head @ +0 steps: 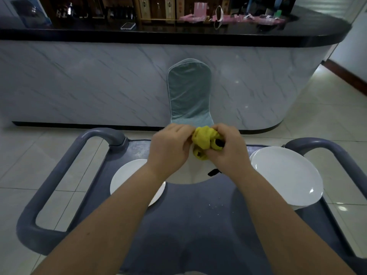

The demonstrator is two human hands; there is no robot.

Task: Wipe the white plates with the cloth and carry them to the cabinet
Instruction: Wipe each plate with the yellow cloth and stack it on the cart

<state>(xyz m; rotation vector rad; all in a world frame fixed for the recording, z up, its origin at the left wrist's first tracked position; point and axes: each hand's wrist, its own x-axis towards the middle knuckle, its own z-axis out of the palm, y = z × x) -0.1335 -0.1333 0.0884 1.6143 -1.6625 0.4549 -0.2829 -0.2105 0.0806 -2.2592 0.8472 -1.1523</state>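
Note:
A bunched yellow cloth (204, 139) with black marks is held between both hands above a grey cart top (198, 215). My left hand (168, 147) grips its left end and my right hand (226, 149) grips its right side. Under the hands lies a white plate (195, 173), mostly hidden by them. Another white plate (127, 179) lies at the left, partly under my left forearm. At the right stands a stack of white plates (286, 175).
The cart has grey loop handles at the left (59, 175) and right (337, 153). Beyond it a chair with a pale green cover (188, 92) stands against a marble-faced counter (99, 76) with a black top carrying a phone (128, 26) and pink items. Tiled floor surrounds.

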